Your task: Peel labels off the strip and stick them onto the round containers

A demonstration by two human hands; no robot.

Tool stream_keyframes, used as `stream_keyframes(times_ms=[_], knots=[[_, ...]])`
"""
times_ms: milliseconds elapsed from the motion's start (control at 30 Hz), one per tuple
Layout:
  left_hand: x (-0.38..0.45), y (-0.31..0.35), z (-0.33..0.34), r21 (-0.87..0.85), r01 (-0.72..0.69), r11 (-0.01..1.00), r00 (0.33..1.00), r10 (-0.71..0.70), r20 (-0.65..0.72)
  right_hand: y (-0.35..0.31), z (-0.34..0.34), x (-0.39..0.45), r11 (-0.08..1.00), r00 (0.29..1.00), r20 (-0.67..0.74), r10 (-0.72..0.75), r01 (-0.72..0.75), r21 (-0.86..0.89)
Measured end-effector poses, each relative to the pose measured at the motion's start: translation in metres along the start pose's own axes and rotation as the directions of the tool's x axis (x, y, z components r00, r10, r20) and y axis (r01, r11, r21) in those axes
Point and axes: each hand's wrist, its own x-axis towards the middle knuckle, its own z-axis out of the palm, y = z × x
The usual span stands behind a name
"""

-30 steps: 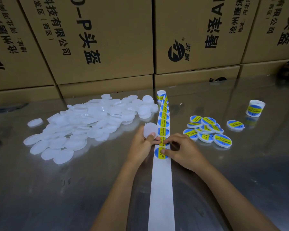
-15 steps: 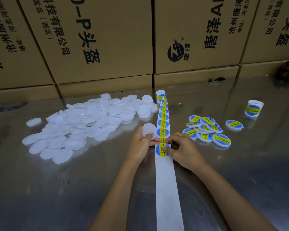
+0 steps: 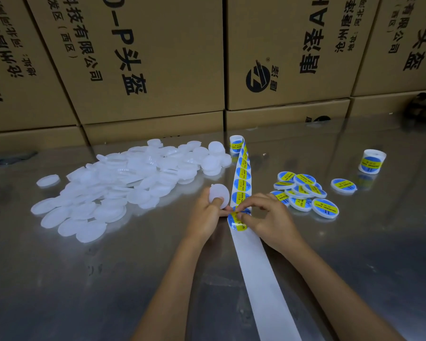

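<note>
Two hands at the strip (image 3: 256,267), label half-lifted.
Your L hand (image 3: 207,215) grips a blank container (image 3: 219,195), thumb on its face, fingertips pressing the strip edge. R hand (image 3: 268,217) thumb + forefinger pinch the label (image 3: 236,223) just beside L fingertips. Blank pile (image 3: 123,183) left of L fingers, labelled containers (image 3: 305,193) right of R.

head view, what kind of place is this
Likely a small packing or warehouse workbench: stacked printed cardboard cartons behind a metal table, a heap of blank white containers, and a pile of labelled ones.
</note>
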Motion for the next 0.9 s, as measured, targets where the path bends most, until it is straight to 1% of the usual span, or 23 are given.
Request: stream_keyframes(times_ms=[67, 133, 167, 233, 300, 433, 533, 600, 667, 700, 767, 833, 900], knots=[[0.0, 0.0, 0.0, 0.017, -0.019, 1.0, 1.0, 0.019, -0.012, -0.005, -0.002, 0.001, 0.973, 0.995, -0.004, 0.1, -0.097, 0.212], [0.0, 0.0, 0.001, -0.008, -0.011, 1.0, 1.0, 0.011, -0.009, -0.007, -0.007, 0.002, 0.887, 0.978, 0.01, 0.209, -0.194, 0.42], [0.0, 0.0, 0.001, -0.026, 0.003, 1.0, 1.0, -0.003, -0.002, -0.007, -0.01, 0.003, 0.841, 0.967, 0.008, 0.256, -0.227, 0.492], [0.0, 0.001, 0.001, -0.059, 0.037, 0.998, 0.999, -0.037, 0.007, -0.006, -0.014, 0.003, 0.759, 0.942, -0.002, 0.336, -0.27, 0.593], [0.001, 0.003, 0.0, -0.096, 0.055, 0.994, 0.999, -0.055, 0.002, -0.004, -0.017, 0.005, 0.706, 0.922, -0.015, 0.386, -0.285, 0.648], [-0.002, 0.013, -0.001, -0.205, 0.08, 0.976, 0.997, -0.078, 0.018, -0.002, -0.017, 0.006, 0.683, 0.903, -0.021, 0.428, -0.308, 0.662], [-0.006, 0.021, 0.0, -0.226, 0.068, 0.972, 0.997, -0.077, -0.032, -0.003, -0.015, 0.005, 0.709, 0.911, -0.015, 0.412, -0.31, 0.634], [-0.009, 0.023, 0.001, -0.214, 0.02, 0.977, 0.997, -0.036, -0.072, -0.005, -0.013, 0.005, 0.744, 0.923, -0.043, 0.381, -0.279, 0.607], [-0.012, 0.025, 0.004, -0.172, -0.045, 0.984, 0.998, 0.038, -0.043, -0.008, -0.011, 0.005, 0.791, 0.937, -0.093, 0.336, -0.227, 0.568], [-0.014, 0.026, 0.005, -0.177, -0.077, 0.981, 0.997, 0.075, -0.021, -0.01, -0.011, 0.005, 0.815, 0.943, -0.114, 0.312, -0.204, 0.543], [-0.016, 0.028, 0.008, -0.261, -0.115, 0.958, 0.992, 0.123, 0.014, -0.012, -0.01, 0.004, 0.847, 0.951, -0.147, 0.271, -0.163, 0.506], [-0.017, 0.029, 0.008, -0.332, -0.114, 0.936, 0.989, 0.14, 0.056, -0.014, -0.01, 0.004, 0.857, 0.953, -0.173, 0.247, -0.131, 0.499], [-0.019, 0.029, 0.008, -0.337, -0.097, 0.937, 0.982, 0.144, 0.118, -0.015, -0.01, 0.004, 0.862, 0.952, -0.197, 0.232, -0.107, 0.496]])
